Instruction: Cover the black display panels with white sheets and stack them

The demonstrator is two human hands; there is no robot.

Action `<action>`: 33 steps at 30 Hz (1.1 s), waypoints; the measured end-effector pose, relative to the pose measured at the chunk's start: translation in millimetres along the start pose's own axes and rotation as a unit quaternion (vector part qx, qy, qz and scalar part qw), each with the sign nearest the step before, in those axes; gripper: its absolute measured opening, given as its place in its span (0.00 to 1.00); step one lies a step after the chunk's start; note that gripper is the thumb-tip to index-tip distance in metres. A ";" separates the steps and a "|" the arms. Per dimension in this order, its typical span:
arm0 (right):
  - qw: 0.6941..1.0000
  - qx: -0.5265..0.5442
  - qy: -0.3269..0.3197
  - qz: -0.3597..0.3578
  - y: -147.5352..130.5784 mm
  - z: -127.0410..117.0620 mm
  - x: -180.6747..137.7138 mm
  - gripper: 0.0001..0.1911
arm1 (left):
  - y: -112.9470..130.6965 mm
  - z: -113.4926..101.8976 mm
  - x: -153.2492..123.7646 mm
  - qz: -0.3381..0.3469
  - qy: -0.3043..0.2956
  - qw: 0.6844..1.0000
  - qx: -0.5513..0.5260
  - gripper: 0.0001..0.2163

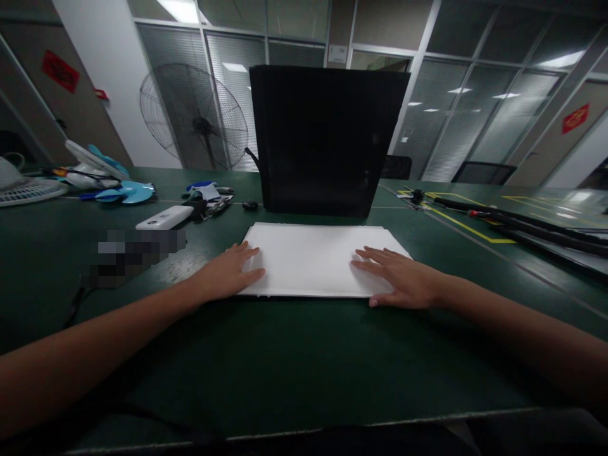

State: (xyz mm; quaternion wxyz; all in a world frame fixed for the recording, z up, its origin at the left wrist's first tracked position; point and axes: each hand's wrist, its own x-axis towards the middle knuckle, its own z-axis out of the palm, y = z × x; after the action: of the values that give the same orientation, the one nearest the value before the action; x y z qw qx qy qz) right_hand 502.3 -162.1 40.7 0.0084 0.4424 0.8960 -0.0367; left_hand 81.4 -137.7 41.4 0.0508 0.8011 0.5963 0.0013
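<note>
White panel (308, 256), left fingers (253, 277), right fingers (368, 266), spread atop

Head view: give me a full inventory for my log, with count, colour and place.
White panel: one, white, flat on table
Black panel: one, black, upright behind it
Table: one, green, beneath both
White device: one, white, table left
Pixelated patch: one, dark, table left; contents hidden
Small object: one, black, beside black panel's base
Clutter: count unclear, blue, white, black, far left table
Rods: count unclear, black, table right
Yellow lines: several, yellow, table right
Fan: one, dark, behind table left
Chairs: two, dark, behind table right
Red signs: two, red, far left and right
Left hand: one, bare, white panel's left end
Right hand: one, bare, white panel's right end
</note>
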 end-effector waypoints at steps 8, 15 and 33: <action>0.997 0.048 -0.005 -0.053 10.8 -4.6 2.2 0.45 | 14.2 -8.1 -11.2 -0.019 -0.013 0.999 0.045 0.37; 0.997 0.046 -0.003 -0.064 18.1 -7.2 2.8 0.45 | 17.8 -0.5 -16.4 -0.010 -0.011 0.999 0.048 0.41; 0.946 0.078 0.181 0.256 139.9 26.8 19.8 0.36 | 14.1 1.1 -18.2 0.017 -0.012 1.000 0.020 0.43</action>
State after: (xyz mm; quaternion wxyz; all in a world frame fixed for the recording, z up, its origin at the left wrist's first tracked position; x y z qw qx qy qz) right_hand 600.8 -63.6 4.9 -0.1796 0.6551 0.7335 -0.0226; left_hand 89.7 -159.2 42.5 0.0415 0.8120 0.5818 -0.0192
